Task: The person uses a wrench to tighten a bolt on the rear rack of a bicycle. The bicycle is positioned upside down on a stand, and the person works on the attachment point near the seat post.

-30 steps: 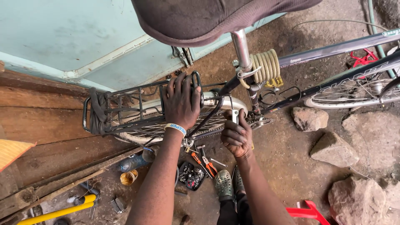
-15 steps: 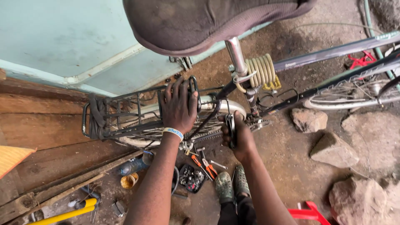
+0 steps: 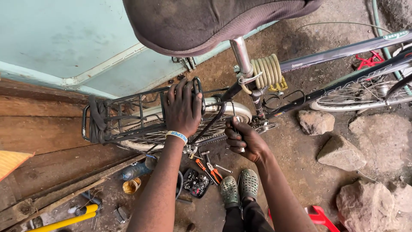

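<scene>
I look down over a dark bicycle saddle [image 3: 206, 21] at a bicycle standing on dirt. My left hand [image 3: 182, 107] lies flat, fingers spread, on the black wire rear rack [image 3: 116, 120] above the white-rimmed rear wheel [image 3: 231, 109]. My right hand [image 3: 244, 139] is closed around a thin metal tool beside the wheel, near the chain and frame stays. A coiled cream cable lock [image 3: 268, 71] hangs on the seat post. My feet in green clogs [image 3: 238, 189] stand below.
Pliers with orange handles [image 3: 208, 167] and a small tray of bits [image 3: 195, 182] lie on the ground under the wheel. Rocks [image 3: 341, 152] sit to the right, a red object [image 3: 317, 215] at the bottom. A pale blue panel [image 3: 64, 38] and wooden planks [image 3: 38, 129] stand left.
My right hand has shifted up and left toward the wheel, closing tighter on the tool. My left hand stays on the rack. The view has tilted slightly.
</scene>
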